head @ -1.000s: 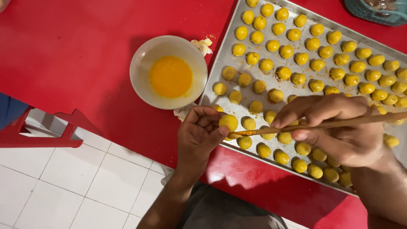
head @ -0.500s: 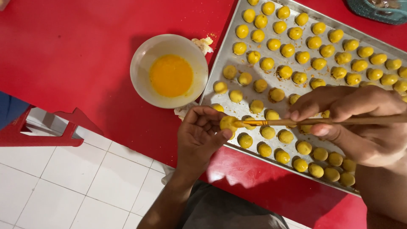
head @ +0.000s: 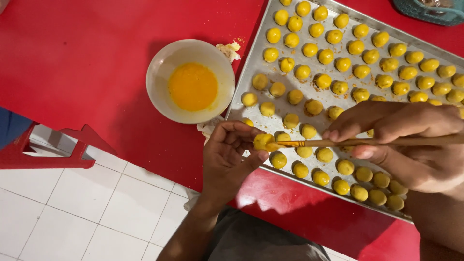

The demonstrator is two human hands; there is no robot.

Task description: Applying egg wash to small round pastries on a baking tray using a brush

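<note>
I see left hand [head: 227, 157] pinching dough ball [head: 262, 141] at tray [head: 251, 72] near edge; right hand [head: 411, 145] clamped on brush [head: 357, 142], handle running sideways, bristle tip touching ball from right; egg-wash bowl [head: 159, 92] left of tray

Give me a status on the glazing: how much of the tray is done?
Done: can't tell, every ball on the metal tray looks similarly yellow. In hand: left hand holds one dough ball while right hand brushes it with the brush. Bowl of yellow liquid isn't empty.
</note>
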